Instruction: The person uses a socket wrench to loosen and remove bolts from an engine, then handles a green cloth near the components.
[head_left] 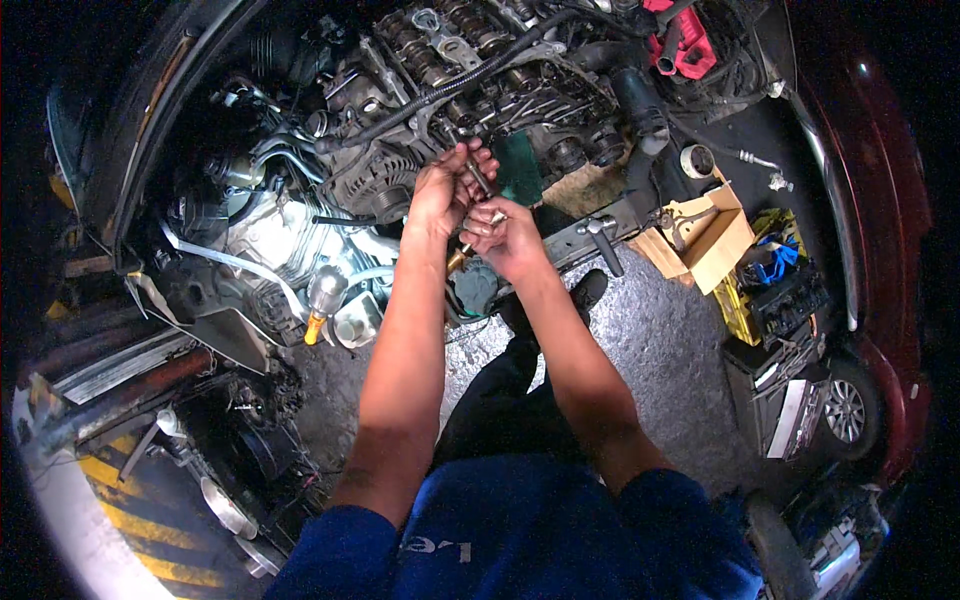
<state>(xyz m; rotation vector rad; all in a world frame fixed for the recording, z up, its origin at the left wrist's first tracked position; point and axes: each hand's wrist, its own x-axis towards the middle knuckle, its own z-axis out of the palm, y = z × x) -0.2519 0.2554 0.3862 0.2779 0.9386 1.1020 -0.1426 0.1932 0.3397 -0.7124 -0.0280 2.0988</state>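
Note:
My left hand (443,192) and my right hand (505,238) are close together over the engine, just right of the alternator (378,180), fingers curled around a slim metal tool or part (480,177). My left fingers grip its upper part, my right fingers its lower end; a small light piece by my right fingers is too small to name. A brass-coloured piece (458,258) shows below my hands. A dark green panel (518,165) lies right of them, beneath the exposed engine top (440,60).
A T-shaped tool (605,248) rests on the front crossmember, beside an open cardboard box (712,245). A lit work lamp (325,300) is at left. Red plastic parts (690,50) are at upper right, a dark red car body panel (880,220) at far right, loose parts below both sides.

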